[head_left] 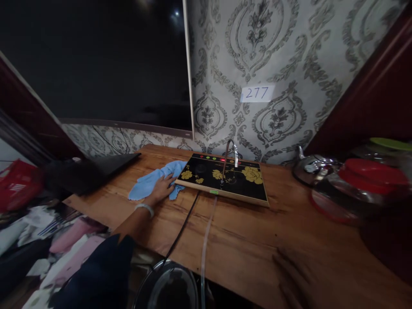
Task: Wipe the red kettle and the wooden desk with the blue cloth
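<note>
My left hand (162,189) lies flat on a light blue cloth (153,182) spread on the wooden table (244,236), pressing it against the left edge of a black tea stove panel (225,180) with gold flowers and a curved metal spout (229,152). A white bracelet is on that wrist. My right hand (298,279) rests open and flat on the table near its front edge, blurred, holding nothing.
A black cable (182,229) and a clear hose (205,244) run from the panel over the front edge. Glass kettles with a red lid (370,176) stand at right. A dark screen (96,64) hangs on the wall. Clutter lies lower left.
</note>
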Action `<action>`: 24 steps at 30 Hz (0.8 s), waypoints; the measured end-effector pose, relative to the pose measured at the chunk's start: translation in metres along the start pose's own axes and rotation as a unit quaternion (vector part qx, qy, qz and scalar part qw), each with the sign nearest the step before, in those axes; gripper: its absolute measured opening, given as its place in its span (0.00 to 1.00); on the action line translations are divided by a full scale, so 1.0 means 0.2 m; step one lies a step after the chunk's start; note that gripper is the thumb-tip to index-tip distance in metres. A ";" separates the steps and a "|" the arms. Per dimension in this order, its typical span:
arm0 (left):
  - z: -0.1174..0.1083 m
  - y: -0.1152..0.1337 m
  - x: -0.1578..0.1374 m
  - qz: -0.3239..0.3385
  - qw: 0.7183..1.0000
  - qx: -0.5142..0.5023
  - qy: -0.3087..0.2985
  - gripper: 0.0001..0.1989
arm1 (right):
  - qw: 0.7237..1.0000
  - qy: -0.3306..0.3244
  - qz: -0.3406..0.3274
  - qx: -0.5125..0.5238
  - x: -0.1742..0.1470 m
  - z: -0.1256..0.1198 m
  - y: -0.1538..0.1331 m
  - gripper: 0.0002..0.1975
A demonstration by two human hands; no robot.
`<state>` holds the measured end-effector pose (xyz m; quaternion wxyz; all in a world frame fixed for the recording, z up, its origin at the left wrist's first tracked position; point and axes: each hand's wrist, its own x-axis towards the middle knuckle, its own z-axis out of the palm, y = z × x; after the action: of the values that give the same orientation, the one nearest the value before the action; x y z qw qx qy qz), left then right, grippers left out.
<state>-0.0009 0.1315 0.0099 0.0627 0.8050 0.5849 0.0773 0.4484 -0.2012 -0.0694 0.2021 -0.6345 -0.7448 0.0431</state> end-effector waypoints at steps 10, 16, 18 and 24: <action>-0.02 -0.17 -0.61 -0.005 0.999 0.039 0.036 0.26 | 1.000 0.017 -0.018 -0.012 0.09 -0.11 -0.13 0.22; -0.18 -0.33 -0.71 -0.230 0.964 0.092 0.095 0.27 | 0.999 0.033 -0.022 -0.020 0.10 -0.11 -0.14 0.22; -0.22 -0.36 -0.71 -0.292 0.947 0.093 0.100 0.28 | 0.999 0.041 -0.025 -0.020 0.10 -0.10 -0.14 0.22; -0.23 -0.26 -0.74 -0.323 0.927 0.140 0.131 0.27 | 0.998 0.060 -0.034 -0.011 0.12 -0.08 -0.14 0.21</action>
<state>-0.1032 0.0079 0.0384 -0.1059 0.5559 0.8211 0.0750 0.4255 -0.1877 -0.0391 0.2408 -0.6125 -0.7528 -0.0106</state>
